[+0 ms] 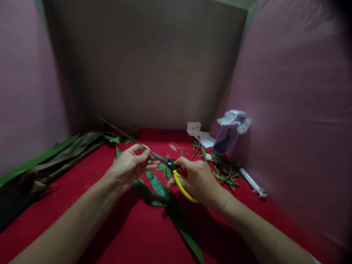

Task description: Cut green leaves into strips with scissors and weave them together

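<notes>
Backdrop: a grey board (pixel 148 62) is standing upright at the far edge, with pink cloth walls (pixel 291 110) closing in on both sides.
Table: a red cloth (pixel 82 205) is covering the whole surface under the arms.
Big leaves: long green and dried brown leaves (pixel 46 161) are lying in a heap along the left edge.
Cup: a purple cup (pixel 226 139) is leaning at the far right by the pink wall, with crumpled clear plastic (pixel 233 119) sitting over its mouth; what is inside, I cannot tell.
Leaf strips: two long green strips (pixel 162 190) are lying flat on the cloth under the hands, running toward the near edge.
Cuttings: a loose pile of thin green scraps (pixel 222 168) is lying just right of the right hand, near the cup.
Papers: white sheets (pixel 202 135) are lying at the far edge, left of the cup.
Syringe: a clear syringe (pixel 251 181) is lying on the cloth at the right.
Left hand: the left hand (pixel 132 167) is hovering above the cloth, thumb and fingers pinching closed on the stem.
Right hand: the right hand (pixel 199 179) is curling, knuckles up, through the yellow handles, gripping the scissors.
Scissors: the scissors (pixel 172 168) are pointing left, black blades almost closed, tips reaching the left fingers at the stem.
Stem: a thin, straight, pale green-brown stem (pixel 121 132) is slanting up and away to the left from the left hand's pinch.
Sticks: a few pale slivers (pixel 173 146) are lying beyond the hands.
</notes>
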`<state>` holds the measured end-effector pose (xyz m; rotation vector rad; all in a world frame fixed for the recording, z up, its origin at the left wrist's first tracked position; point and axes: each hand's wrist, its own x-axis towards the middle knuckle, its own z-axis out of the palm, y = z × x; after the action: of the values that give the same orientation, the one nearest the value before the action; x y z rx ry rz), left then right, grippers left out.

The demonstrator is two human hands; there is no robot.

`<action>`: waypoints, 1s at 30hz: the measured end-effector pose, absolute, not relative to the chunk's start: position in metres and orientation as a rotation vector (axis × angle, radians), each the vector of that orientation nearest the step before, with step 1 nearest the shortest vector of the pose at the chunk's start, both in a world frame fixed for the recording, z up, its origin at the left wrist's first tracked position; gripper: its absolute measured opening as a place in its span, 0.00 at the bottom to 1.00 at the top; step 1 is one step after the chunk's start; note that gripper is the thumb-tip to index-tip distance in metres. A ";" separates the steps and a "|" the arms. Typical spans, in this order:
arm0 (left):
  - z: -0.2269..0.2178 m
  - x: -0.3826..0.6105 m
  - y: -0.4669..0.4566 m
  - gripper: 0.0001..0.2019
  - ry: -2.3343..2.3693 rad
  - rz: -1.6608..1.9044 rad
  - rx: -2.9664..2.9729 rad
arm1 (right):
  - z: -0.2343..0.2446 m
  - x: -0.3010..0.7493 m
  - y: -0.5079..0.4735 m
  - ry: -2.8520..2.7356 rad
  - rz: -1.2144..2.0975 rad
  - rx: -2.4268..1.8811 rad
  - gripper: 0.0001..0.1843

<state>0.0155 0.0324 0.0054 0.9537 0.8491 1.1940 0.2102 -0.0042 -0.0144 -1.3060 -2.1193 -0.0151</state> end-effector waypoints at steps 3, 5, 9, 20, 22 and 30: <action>0.006 0.016 0.032 0.07 0.846 1.192 0.949 | -0.013 0.210 -0.005 -2.116 -0.004 -1.304 0.17; 0.006 0.016 0.032 0.07 0.847 1.192 0.949 | -0.013 0.209 -0.005 -2.119 0.011 -1.306 0.15; 0.007 0.016 0.031 0.08 0.862 1.188 0.953 | -0.014 0.208 -0.005 -2.125 0.061 -1.321 0.13; 0.012 0.016 0.031 0.09 0.953 1.192 0.968 | -0.018 0.212 0.004 -1.947 0.117 -1.434 0.19; 0.012 0.016 0.031 0.08 0.972 1.200 0.971 | -0.019 0.213 0.005 -1.936 0.082 -1.481 0.21; 0.009 0.004 0.042 0.03 1.165 1.277 1.041 | -0.019 0.216 0.010 -1.967 0.060 -1.585 0.20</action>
<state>0.0035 0.0420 0.0086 1.0407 1.1648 1.2772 0.2165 0.0100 -0.0194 -1.5851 -1.9668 0.0601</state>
